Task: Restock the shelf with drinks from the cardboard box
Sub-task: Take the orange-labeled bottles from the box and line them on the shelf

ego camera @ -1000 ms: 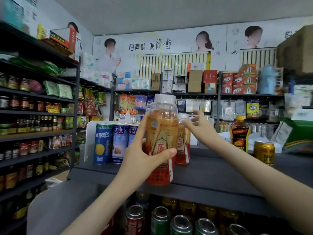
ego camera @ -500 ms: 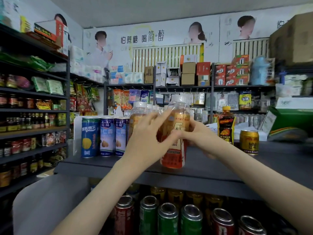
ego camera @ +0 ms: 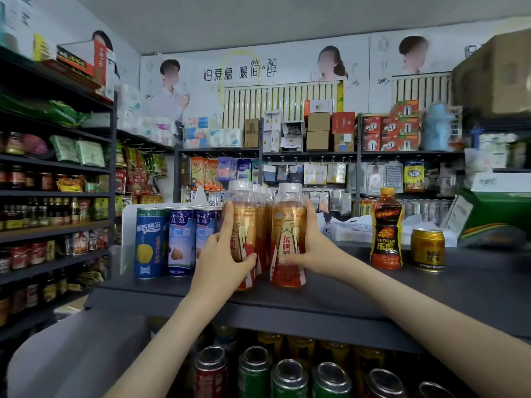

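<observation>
Two gold-and-red drink bottles with white caps stand upright on the dark top shelf. My left hand wraps the left bottle from its left side. My right hand grips the right bottle from its right side. More bottles of the same kind stand in a row behind them. The cardboard box that holds the drinks is out of view.
Three tall blue cans stand left of the bottles, against a white divider. A dark Hi-Tiger bottle and a gold can stand to the right. Several cans fill the shelf below. A green carton lies at far right.
One second ago my left hand held a bottle up in front of the shelf; that bottle has since been set on the shelf. My right hand closed on the neighbouring bottle.
</observation>
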Demonstrator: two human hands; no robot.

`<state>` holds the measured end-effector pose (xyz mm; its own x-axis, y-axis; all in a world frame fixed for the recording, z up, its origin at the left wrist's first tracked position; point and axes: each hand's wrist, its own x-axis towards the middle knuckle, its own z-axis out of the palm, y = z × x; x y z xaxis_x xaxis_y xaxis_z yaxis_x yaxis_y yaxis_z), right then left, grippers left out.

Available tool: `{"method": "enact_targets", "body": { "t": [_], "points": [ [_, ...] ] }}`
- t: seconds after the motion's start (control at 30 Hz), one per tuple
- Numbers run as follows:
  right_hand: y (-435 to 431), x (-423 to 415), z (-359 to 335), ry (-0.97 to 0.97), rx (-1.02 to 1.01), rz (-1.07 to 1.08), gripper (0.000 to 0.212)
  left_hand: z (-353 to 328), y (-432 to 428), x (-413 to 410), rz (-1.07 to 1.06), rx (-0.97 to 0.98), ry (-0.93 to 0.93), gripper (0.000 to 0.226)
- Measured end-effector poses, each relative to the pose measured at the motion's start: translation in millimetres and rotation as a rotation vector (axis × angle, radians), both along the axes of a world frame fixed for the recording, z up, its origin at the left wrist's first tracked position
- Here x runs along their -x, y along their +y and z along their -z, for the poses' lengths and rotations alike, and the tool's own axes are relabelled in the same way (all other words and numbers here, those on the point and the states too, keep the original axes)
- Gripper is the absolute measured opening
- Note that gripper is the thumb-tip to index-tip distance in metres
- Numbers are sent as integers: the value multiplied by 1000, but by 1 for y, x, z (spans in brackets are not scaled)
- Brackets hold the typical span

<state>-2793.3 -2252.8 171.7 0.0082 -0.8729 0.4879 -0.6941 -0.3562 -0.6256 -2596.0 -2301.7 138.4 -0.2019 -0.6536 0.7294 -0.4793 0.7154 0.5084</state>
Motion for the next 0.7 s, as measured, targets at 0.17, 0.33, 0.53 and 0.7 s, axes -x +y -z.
{"method": "enact_targets", "body": {
  "t": [0.17, 0.33, 0.53, 0.7],
  "points": [
    [-20, 5, 2, 29, -6, 94, 135, 1, 1, -3, 10, 16, 12, 103],
    [-29, 8, 3, 34, 2, 97, 134, 1, -4, -6, 63, 10, 7, 103],
    [-20, -9, 11, 248, 180, 225, 119, 9, -6, -7, 53, 116, -82, 92],
    [-15, -14, 13, 664, 212, 386, 112, 9, -1, -9, 100, 148, -121, 82]
  ]
}}
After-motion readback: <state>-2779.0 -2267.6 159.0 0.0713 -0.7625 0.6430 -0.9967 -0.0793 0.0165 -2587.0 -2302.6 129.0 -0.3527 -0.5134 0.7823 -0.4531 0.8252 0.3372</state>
